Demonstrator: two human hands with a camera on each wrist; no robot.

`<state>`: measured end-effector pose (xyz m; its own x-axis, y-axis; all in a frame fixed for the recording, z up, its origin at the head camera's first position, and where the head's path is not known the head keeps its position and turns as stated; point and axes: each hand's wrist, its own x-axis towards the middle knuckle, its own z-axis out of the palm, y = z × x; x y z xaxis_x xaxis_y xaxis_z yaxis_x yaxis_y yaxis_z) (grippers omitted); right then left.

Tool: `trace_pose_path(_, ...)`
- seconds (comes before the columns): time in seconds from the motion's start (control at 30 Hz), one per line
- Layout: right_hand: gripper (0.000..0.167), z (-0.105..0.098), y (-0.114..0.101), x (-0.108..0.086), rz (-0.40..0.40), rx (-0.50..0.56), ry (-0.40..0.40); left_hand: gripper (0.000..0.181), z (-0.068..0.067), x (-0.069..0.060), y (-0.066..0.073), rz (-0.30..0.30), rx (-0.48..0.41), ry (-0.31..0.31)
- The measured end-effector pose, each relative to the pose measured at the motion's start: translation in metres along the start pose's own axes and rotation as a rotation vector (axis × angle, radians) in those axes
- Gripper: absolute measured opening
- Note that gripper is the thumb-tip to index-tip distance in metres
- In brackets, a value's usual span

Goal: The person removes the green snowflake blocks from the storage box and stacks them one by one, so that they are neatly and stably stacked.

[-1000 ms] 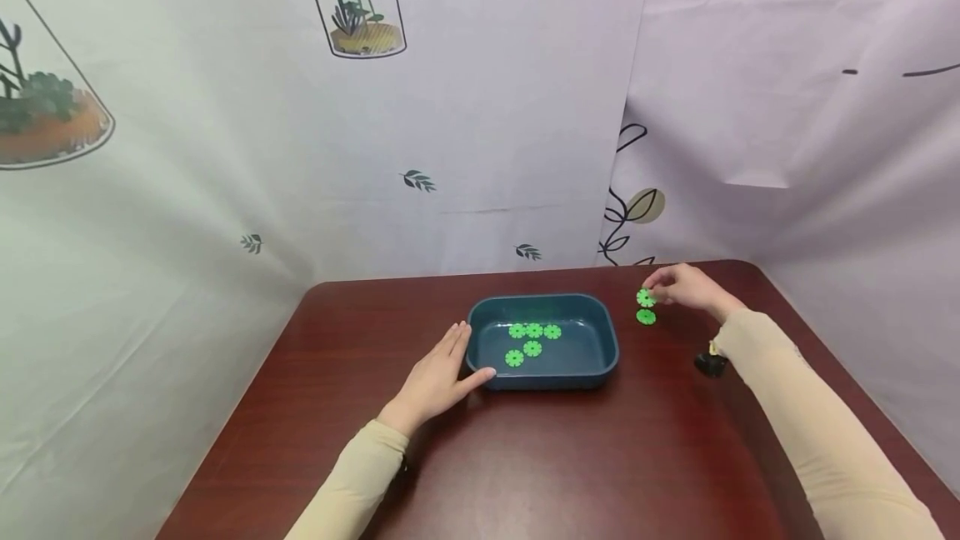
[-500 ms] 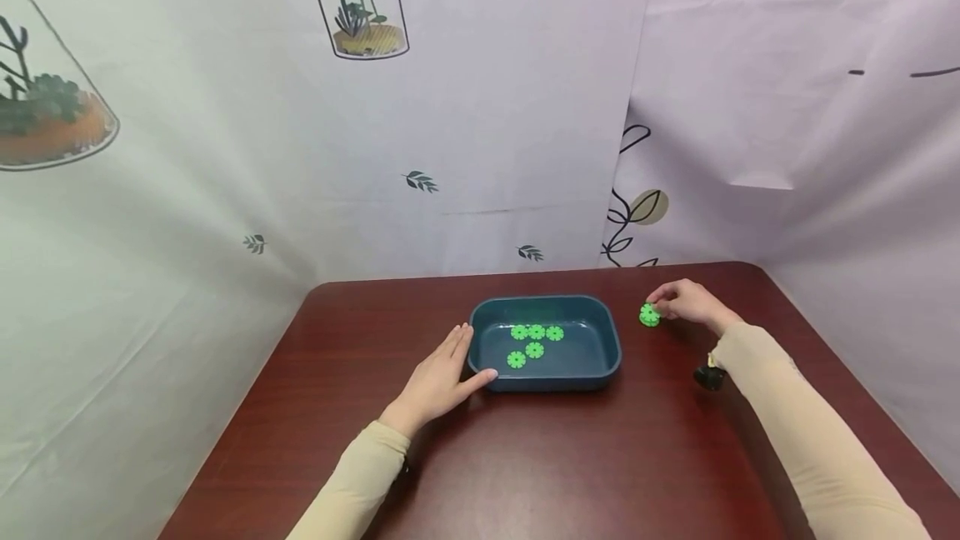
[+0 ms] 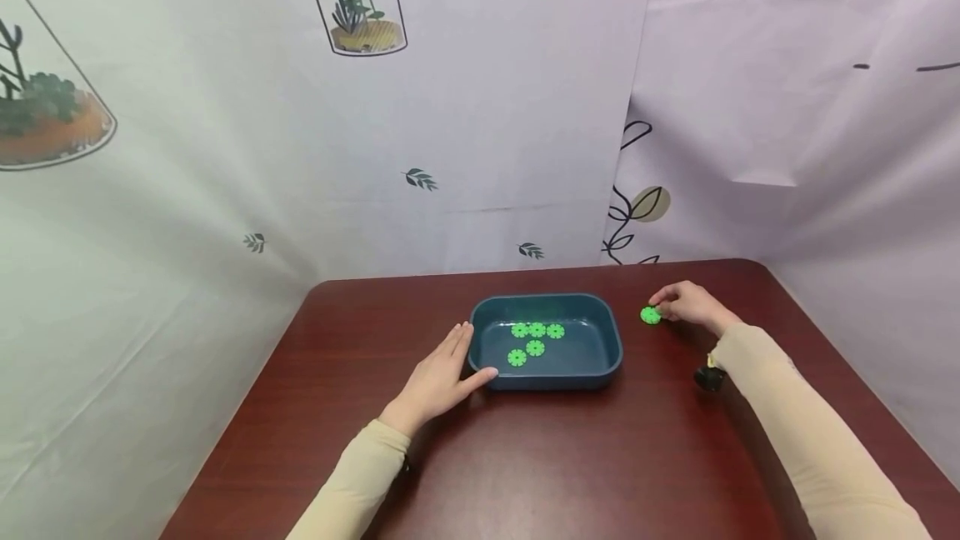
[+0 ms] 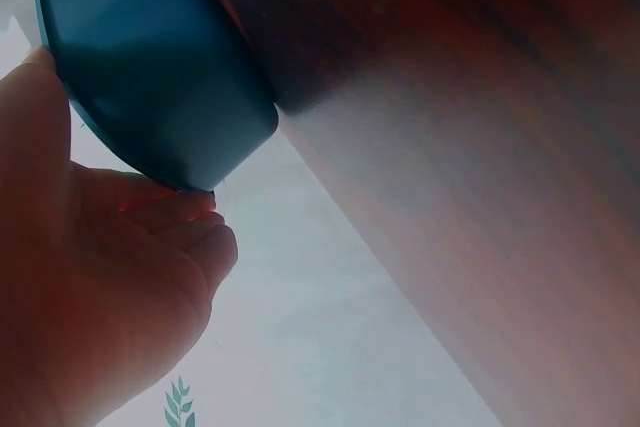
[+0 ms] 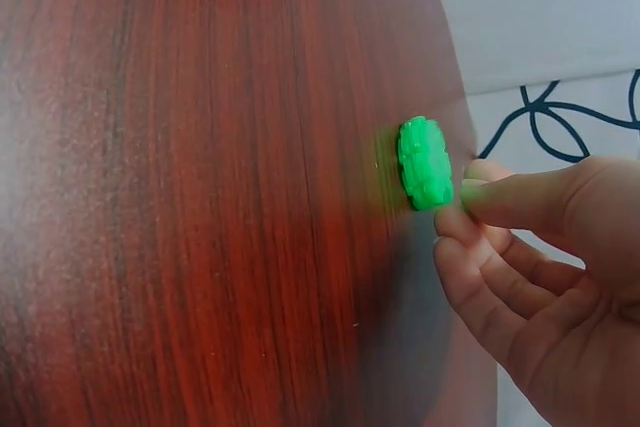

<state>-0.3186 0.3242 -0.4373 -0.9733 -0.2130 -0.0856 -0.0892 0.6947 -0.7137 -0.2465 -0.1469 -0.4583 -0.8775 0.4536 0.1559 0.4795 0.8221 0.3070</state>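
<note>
From where I stand, the person's left hand lies at about nine o'clock on the blue tray, fingers straight along the end wall, thumb spread away over the near rim, touching rather than clutching. Five green discs lie inside: three in a row toward twelve o'clock, two toward eight. Off the tray, at about three o'clock, a small green stack sits on the dark red table. The right hand is at its three o'clock side, thumb and fingertips bunched at the edge; I can't tell whether they pinch it or merely touch. At twelve hangs a pale sheet printed with plants.
</note>
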Motion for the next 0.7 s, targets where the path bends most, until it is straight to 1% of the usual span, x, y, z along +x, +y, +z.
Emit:
trace_pose_path(0.2,0.024,0.001,0.002,0.0,0.004,-0.001,0.003,0.098,0.0,0.0,-0.001,0.001,-0.008,-0.005)
trace_pose_path(0.27,0.028,0.001,0.003,-0.001,0.005,-0.011,0.001,0.098,0.0,0.0,-0.001,0.004,-0.008,-0.008)
trace_pose_path(0.33,0.036,0.003,0.004,-0.004,0.005,-0.03,0.002,0.099,0.001,-0.001,0.0,0.006,-0.009,-0.009)
trace_pose_path(0.47,0.059,0.009,0.005,-0.007,-0.003,-0.106,0.019,0.099,0.001,-0.002,0.0,0.009,-0.011,-0.01)
trace_pose_path(0.53,0.065,0.014,0.004,-0.008,-0.008,-0.145,0.04,0.098,0.001,-0.002,0.0,0.009,-0.014,-0.009)
trace_pose_path(0.6,0.067,0.018,0.003,-0.008,-0.017,-0.186,0.061,0.098,0.0,-0.002,-0.001,0.009,-0.012,-0.009)
trace_pose_path(0.7,0.064,0.022,0.0,-0.007,-0.028,-0.237,0.094,0.098,0.0,-0.001,-0.001,0.01,-0.007,-0.006)
